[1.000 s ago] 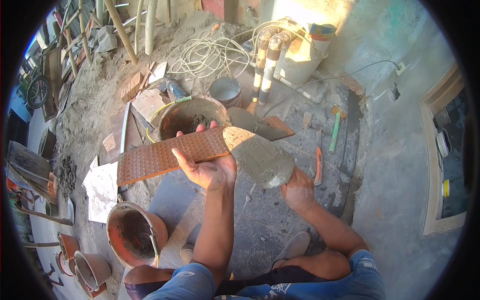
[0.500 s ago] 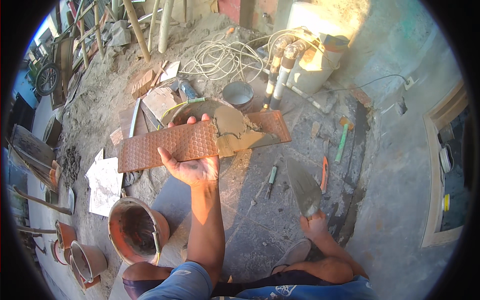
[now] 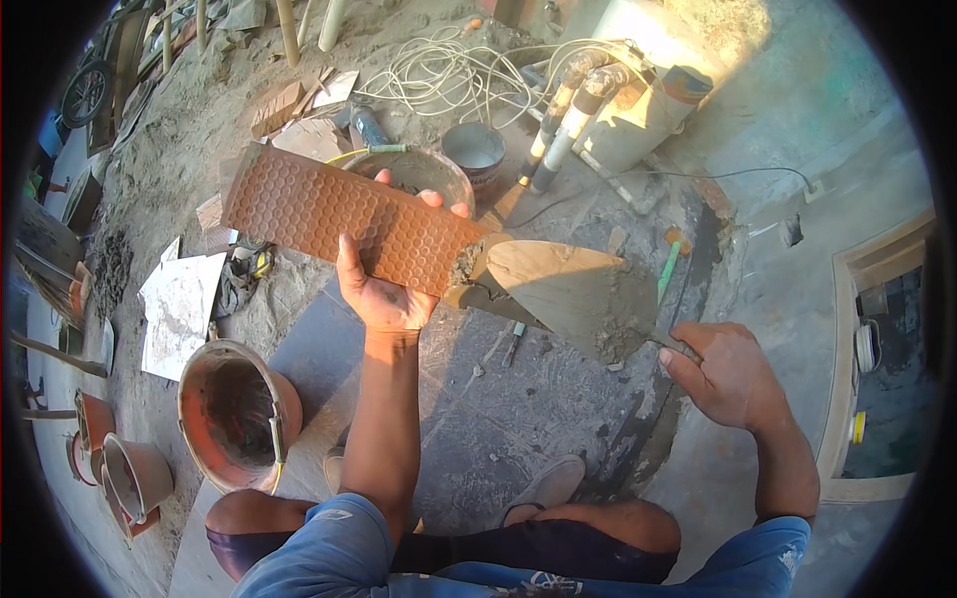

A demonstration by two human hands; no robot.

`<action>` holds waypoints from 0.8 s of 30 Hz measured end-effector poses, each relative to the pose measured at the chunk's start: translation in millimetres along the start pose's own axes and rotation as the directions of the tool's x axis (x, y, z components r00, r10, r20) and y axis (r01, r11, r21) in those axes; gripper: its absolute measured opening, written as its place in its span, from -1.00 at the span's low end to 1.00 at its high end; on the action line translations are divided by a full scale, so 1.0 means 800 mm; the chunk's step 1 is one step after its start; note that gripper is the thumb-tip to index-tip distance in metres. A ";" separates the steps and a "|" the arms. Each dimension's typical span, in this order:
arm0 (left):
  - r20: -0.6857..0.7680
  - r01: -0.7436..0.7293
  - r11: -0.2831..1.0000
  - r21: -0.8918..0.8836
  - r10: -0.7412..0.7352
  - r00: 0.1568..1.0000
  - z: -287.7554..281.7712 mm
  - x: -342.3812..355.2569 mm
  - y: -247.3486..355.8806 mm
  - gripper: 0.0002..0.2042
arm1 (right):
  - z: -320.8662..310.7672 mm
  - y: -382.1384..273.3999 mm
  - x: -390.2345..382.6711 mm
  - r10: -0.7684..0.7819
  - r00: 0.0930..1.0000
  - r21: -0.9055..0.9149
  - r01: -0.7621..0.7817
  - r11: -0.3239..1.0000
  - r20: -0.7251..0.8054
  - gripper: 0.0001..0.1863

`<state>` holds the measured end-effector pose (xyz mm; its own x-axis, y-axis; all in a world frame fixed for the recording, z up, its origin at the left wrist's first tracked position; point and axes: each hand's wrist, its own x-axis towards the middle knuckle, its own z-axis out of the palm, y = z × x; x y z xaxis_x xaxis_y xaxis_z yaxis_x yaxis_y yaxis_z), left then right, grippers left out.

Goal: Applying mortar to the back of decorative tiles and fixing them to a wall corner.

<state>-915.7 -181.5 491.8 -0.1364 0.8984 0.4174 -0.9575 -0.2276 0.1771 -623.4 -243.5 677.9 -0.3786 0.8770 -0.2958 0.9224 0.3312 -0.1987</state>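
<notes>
My left hand (image 3: 389,294) holds up a long reddish-brown tile (image 3: 349,219), fingers behind it and thumb across its studded back. Grey mortar (image 3: 478,284) coats the tile's right part. In my right hand (image 3: 728,379) is the handle of a pointed trowel (image 3: 568,284). Its flat blade lies over the mortared end and hides it, with a lump of mortar near the handle. Beyond the tile stands a wide mortar tub (image 3: 454,179), partly covered by the tile and my fingers.
An orange bucket (image 3: 286,389) stands by my left knee, with smaller buckets (image 3: 140,468) farther left. A green-handled hammer (image 3: 668,269) and a small green-handled tool (image 3: 513,344) lie on the floor. Pipes (image 3: 568,135), a paint pail (image 3: 474,149) and coiled cable (image 3: 449,75) are beyond.
The trowel has risen from low on the right onto the tile's mortared end, and its blade has turned leftward. The tile has tilted, left end up and right end down.
</notes>
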 end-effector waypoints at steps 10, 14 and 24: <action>-0.032 0.044 0.993 -0.107 -0.048 0.998 0.016 -0.011 -0.024 -0.28 | 0.003 0.013 0.031 0.175 0.971 -0.252 -0.131 0.959 0.161 -0.62; -0.114 0.016 0.991 -0.132 -0.031 0.993 0.012 -0.011 -0.036 -0.28 | 0.004 0.023 0.031 0.228 0.950 -0.317 -0.154 0.936 0.213 -0.62; -0.189 0.015 0.980 -0.201 -0.053 0.980 0.010 -0.011 -0.052 -0.26 | 0.038 0.091 0.007 0.146 0.962 -0.018 -0.146 0.989 0.230 -0.63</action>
<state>-872.4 -182.5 487.6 -0.1307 0.9641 0.2310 -0.9909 -0.1345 0.0007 -560.6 -225.0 632.9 -0.2471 0.8123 -0.5283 0.9690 0.2058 -0.1368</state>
